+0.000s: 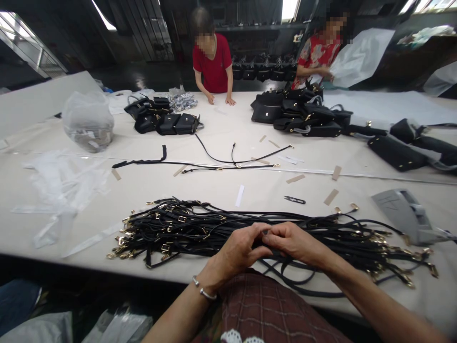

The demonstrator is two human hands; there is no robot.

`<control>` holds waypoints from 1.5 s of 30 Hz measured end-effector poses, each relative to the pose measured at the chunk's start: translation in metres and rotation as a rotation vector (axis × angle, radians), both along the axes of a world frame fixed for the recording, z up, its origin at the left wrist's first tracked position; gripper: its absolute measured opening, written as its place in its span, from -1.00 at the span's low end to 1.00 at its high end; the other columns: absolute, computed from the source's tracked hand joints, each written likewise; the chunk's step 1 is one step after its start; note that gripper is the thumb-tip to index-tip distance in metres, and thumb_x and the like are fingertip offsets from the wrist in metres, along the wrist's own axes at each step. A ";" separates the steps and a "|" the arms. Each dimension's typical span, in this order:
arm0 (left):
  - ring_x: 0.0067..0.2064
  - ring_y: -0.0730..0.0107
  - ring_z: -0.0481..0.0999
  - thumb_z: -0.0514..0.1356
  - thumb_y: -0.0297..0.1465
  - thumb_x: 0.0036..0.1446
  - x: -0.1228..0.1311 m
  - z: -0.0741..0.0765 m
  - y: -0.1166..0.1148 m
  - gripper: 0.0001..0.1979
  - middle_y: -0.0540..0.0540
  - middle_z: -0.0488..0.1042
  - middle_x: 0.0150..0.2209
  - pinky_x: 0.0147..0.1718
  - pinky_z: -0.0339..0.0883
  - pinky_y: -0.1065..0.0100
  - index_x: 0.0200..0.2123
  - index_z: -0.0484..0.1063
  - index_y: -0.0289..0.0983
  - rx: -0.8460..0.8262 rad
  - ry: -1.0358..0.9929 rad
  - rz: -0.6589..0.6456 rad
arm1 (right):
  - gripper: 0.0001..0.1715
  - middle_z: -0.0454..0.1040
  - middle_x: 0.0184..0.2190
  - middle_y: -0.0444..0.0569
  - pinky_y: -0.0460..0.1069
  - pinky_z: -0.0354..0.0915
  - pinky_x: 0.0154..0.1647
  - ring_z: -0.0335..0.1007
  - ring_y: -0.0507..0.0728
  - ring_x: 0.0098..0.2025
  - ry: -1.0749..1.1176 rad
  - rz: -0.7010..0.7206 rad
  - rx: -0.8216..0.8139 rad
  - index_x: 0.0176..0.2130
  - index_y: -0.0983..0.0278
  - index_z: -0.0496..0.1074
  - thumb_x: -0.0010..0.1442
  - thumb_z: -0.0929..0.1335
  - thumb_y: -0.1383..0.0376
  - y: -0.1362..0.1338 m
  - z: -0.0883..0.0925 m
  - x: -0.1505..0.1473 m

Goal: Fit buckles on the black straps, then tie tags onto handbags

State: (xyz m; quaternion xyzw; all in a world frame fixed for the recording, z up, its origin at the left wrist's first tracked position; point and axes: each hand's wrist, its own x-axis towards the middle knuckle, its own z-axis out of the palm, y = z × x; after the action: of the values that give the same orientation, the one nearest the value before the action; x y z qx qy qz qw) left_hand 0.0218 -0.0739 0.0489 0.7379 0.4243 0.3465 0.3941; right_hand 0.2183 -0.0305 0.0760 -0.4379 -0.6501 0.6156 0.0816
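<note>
The left hand [240, 248] and right hand [296, 242] meet with bent fingers, what they grip being hidden and impossible to tell, at the near side of the heap of black straps [200, 233], beyond which lie snips [294, 199], a white strip [240, 196] and, farther off, black bags [298, 114].

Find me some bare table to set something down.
Beyond the strap pile, the table is bare left of the white strip and between it and the snips. Another patch lies between the left black bags and right black bags. The strap pile itself is crowded.
</note>
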 end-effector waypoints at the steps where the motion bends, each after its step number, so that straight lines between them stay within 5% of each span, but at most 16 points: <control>1: -0.20 0.36 0.53 0.34 -0.39 0.08 -0.001 0.000 0.001 -0.51 -0.06 0.56 -0.20 -0.16 0.36 0.41 0.09 0.36 -0.20 -0.027 -0.004 0.008 | -0.41 0.20 -0.68 -0.23 -0.09 -0.12 -0.60 -0.04 -0.06 -0.63 0.007 0.005 -0.018 -0.54 0.28 0.29 0.21 0.31 -0.13 0.001 -0.002 0.000; 7: -0.21 0.37 0.48 0.27 -0.44 0.11 -0.025 0.000 0.008 -0.92 -0.02 0.54 -0.27 -0.17 0.30 0.40 -0.27 0.51 -0.23 -0.120 0.022 0.109 | -0.42 0.40 -0.58 -0.14 -0.10 0.15 -0.49 0.26 0.01 -0.54 0.003 0.081 -0.154 -0.34 0.32 0.47 0.17 0.36 -0.17 0.020 -0.009 0.034; 15: -0.22 0.39 0.46 0.25 -0.46 0.09 -0.040 -0.006 0.012 -0.90 0.01 0.53 -0.28 -0.19 0.27 0.39 -0.27 0.50 -0.21 -0.130 0.076 0.144 | -0.43 0.53 -0.42 -0.01 -0.09 0.20 -0.37 0.37 0.03 -0.43 0.224 -0.016 -0.392 -0.19 0.39 0.52 0.11 0.47 -0.06 0.013 -0.026 0.048; 21: -0.25 0.40 0.45 0.24 -0.46 0.09 -0.047 -0.014 0.008 -0.89 0.01 0.52 -0.29 -0.23 0.27 0.41 -0.27 0.50 -0.22 -0.128 0.121 0.124 | -0.47 0.55 -0.37 0.08 -0.09 0.23 -0.36 0.40 0.03 -0.42 0.263 -0.069 -0.542 -0.31 0.41 0.55 0.05 0.50 -0.04 0.003 -0.043 0.048; 28: -0.24 0.39 0.47 0.25 -0.46 0.09 -0.054 -0.025 -0.001 -0.87 0.00 0.54 -0.29 -0.24 0.28 0.41 -0.25 0.52 -0.22 -0.165 0.174 0.140 | -0.41 0.48 -0.54 -0.04 -0.11 0.02 -0.54 0.15 -0.03 -0.57 0.154 -0.103 -0.344 -0.29 0.39 0.58 -0.02 0.50 -0.09 -0.004 -0.057 0.044; 33: -0.24 0.37 0.50 0.32 -0.44 0.06 -0.039 -0.030 -0.003 -0.82 -0.01 0.57 -0.27 -0.22 0.28 0.42 -0.21 0.56 -0.21 -0.149 0.204 0.051 | -0.61 0.42 -0.65 -0.12 -0.09 -0.06 -0.57 0.05 -0.04 -0.63 -0.056 -0.096 -0.138 -0.47 0.35 0.53 0.03 0.45 0.05 -0.006 -0.054 0.026; 37: -0.24 0.37 0.51 0.31 -0.42 0.07 -0.031 -0.037 0.000 -0.81 -0.01 0.60 -0.26 -0.20 0.29 0.42 -0.19 0.58 -0.19 -0.170 0.189 0.017 | -0.70 0.40 -0.66 -0.12 -0.09 0.00 -0.54 0.15 -0.02 -0.59 0.069 -0.080 -0.173 -0.52 0.34 0.53 -0.02 0.46 0.13 -0.011 -0.054 0.016; 42: -0.22 0.36 0.52 0.27 -0.42 0.06 -0.041 -0.043 -0.002 -0.81 -0.01 0.61 -0.26 -0.20 0.30 0.42 -0.22 0.60 -0.20 -0.303 0.116 0.059 | -0.42 0.25 -0.73 -0.19 -0.09 -0.17 -0.60 -0.05 -0.07 -0.66 0.118 -0.015 -0.220 -0.43 0.36 0.55 0.14 0.38 -0.11 -0.006 -0.055 0.033; 45: -0.20 0.35 0.52 0.29 -0.45 0.00 -0.045 -0.044 -0.005 -0.82 0.01 0.61 -0.26 -0.17 0.30 0.42 -0.26 0.60 -0.22 -0.370 0.057 0.109 | -0.42 0.37 -0.66 -0.14 -0.12 -0.10 -0.62 0.01 -0.07 -0.66 0.075 0.115 -0.260 -0.39 0.36 0.55 0.12 0.40 -0.13 -0.004 -0.059 0.043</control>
State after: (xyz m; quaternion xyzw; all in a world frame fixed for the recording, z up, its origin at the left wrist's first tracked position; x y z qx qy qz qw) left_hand -0.0230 -0.0789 0.0047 0.6383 0.5312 0.2623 0.4915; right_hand 0.2614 -0.0343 0.0173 -0.3833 -0.5852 0.7145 0.0130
